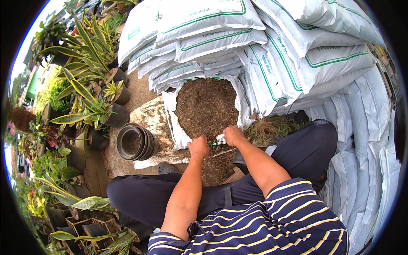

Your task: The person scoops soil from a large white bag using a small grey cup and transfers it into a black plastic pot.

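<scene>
An open white sack (171,111) full of brown, crumbly potting soil (207,104) stands in front of me, its rim folded outward. At the near edge of the rim, my left hand (199,147) is closed on the sack. My right hand (233,136) grips the same rim a little further right, with a strip of green-marked plastic showing between the two hands. Left of the sack sits a nested stack of black plastic plant pots (135,141).
Filled white sacks with green borders (212,42) are piled high behind and to the right (335,63). Potted snake plants (85,106) line the left side. Dry grass and roots (272,129) lie right of the open sack. A stained sheet (148,117) spreads under the pots.
</scene>
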Demonstrator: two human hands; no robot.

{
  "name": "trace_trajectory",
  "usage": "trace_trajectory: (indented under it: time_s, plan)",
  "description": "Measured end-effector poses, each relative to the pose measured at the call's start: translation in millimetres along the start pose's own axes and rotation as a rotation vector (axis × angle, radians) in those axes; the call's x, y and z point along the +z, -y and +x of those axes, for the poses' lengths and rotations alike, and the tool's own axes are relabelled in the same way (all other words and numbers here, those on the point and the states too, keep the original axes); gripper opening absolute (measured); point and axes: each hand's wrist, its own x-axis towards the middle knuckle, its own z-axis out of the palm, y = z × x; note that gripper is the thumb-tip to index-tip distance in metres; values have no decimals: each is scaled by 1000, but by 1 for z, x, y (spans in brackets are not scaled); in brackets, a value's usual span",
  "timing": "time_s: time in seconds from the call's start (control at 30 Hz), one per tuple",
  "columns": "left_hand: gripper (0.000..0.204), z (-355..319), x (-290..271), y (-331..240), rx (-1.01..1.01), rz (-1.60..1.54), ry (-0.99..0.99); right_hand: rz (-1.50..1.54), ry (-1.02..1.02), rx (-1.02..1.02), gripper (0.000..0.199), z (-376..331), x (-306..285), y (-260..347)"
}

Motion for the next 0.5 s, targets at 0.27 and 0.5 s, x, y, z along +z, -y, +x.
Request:
trace_trajectory:
  time_s: [0.27, 0.5]
  plan:
    - [35, 4, 12, -7, -139, -178, -5, 106, 71, -52, 26, 10, 2, -14]
    - [32, -10, 16, -17, 37, -36, -366, 139, 69, -79, 26, 19, 16, -21]
